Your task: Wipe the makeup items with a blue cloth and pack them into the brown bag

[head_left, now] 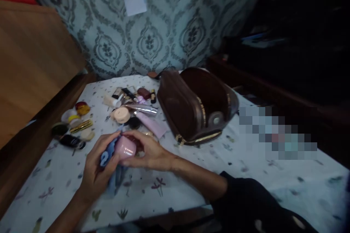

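Note:
Over the near part of the table, my left hand [94, 164] is closed around a bunched blue cloth [115, 180], which hangs below its fingers. A glossy pink jar [127, 147] is pressed against the cloth. My right hand [154, 154] grips that jar from the right, thumb below and fingers above. Just beyond the hands lie a lilac tube [151, 123], a silvery tube [143, 109] and a round beige compact [121, 115]. A brown toiletry bag [177, 107] stands unzipped to the right of them, its top gaping.
Left of my hands sits a group of small cosmetics, including a black bottle [71, 141] and a gold tube [81, 126]. More cosmetics, such as a small black-and-gold tube [153, 96], lie by the bag. A wooden panel [35, 62] rises at left; patterned wallpaper [149, 40] backs the table.

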Demonstrator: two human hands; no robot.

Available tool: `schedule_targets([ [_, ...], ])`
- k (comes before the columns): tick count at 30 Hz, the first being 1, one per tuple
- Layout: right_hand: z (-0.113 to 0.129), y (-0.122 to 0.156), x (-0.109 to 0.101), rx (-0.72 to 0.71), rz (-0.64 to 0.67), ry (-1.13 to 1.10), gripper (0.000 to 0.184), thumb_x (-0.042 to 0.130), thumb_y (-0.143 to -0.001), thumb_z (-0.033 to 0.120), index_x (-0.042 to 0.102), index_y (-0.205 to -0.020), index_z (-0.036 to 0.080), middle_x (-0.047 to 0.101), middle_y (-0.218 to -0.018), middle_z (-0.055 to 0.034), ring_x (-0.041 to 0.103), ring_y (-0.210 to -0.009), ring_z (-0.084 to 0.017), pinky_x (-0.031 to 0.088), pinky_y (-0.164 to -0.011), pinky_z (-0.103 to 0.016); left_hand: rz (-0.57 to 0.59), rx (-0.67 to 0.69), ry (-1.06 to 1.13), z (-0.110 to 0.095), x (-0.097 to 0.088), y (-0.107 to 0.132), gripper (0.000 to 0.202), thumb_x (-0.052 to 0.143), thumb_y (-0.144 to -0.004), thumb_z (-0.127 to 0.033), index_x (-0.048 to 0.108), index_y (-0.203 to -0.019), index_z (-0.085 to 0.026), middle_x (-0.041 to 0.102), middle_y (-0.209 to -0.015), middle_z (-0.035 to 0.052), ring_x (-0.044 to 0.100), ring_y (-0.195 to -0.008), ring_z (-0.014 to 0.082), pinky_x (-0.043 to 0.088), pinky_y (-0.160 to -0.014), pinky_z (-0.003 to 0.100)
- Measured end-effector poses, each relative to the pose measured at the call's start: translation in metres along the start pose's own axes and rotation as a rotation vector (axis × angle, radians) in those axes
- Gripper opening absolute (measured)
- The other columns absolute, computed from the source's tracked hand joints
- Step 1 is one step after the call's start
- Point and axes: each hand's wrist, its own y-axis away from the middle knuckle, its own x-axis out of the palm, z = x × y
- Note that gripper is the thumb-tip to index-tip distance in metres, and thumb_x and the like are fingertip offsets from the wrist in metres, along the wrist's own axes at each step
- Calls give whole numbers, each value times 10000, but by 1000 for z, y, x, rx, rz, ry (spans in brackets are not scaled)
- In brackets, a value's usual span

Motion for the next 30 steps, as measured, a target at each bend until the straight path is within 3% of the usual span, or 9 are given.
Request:
schedule_targets([
  [2,1,0,0,-104,-72,78,754,829,-712,471,519,-1349,214,597,-1291,-109,597,-1147,-239,499,-983,-390,-113,-69,-6,-7,9,-4,369,575,-937,-339,610,-1289,-235,650,-1258,56,618,-1151,233,501,-988,344],
  [5,6,2,-1,-227,-202,256,801,821,-721,467,471,-1397,219,586,-1310,-123,571,-1202,-259,465,-1044,-417,-227,-175,14,-19,22,-12,406,571,-933,-411,593,-1293,-225,637,-1275,64,607,-1171,236,499,-984,345],
  [8,17,8,-6,-285,-293,346,782,773,-772,486,427,-1417,211,590,-1267,-128,574,-1189,-256,483,-1031,-412,-212,-147,22,-29,30,-22,387,545,-943,-450,597,-1254,-226,639,-1255,70,607,-1154,242,500,-973,360],
  [12,45,18,-20,-335,-355,374,754,749,-792,494,407,-1413,237,589,-1287,-116,573,-1211,-264,484,-1052,-417,-172,53,-4,-43,34,-43,393,537,-937,-512,598,-1204,-230,648,-1186,66,611,-1108,258,490,-958,382],
  [19,101,29,-53,-271,-416,312,693,800,-743,383,469,-1340,264,573,-1346,-79,573,-1244,-251,473,-1085,-368,-139,195,71,-68,51,-85,466,488,-928,-591,604,-1207,-236,616,-1165,73,592,-1051,277,483,-903,403],
  [24,108,34,-73,-247,-500,218,675,802,-735,335,474,-1313,222,576,-1308,-93,584,-1208,-243,493,-1044,-397,-150,274,19,-83,74,-114,450,459,-933,-599,608,-1118,-217,628,-1053,65,611,-936,247,505,-780,364],
  [30,106,36,-92,-250,-571,195,647,809,-709,315,469,-1250,214,597,-1200,-72,611,-1104,-218,530,-950,-353,-149,269,-5,-103,96,-141,523,321,-962,-633,601,-827,-213,579,-776,6,521,-649,173,428,-604,319],
])
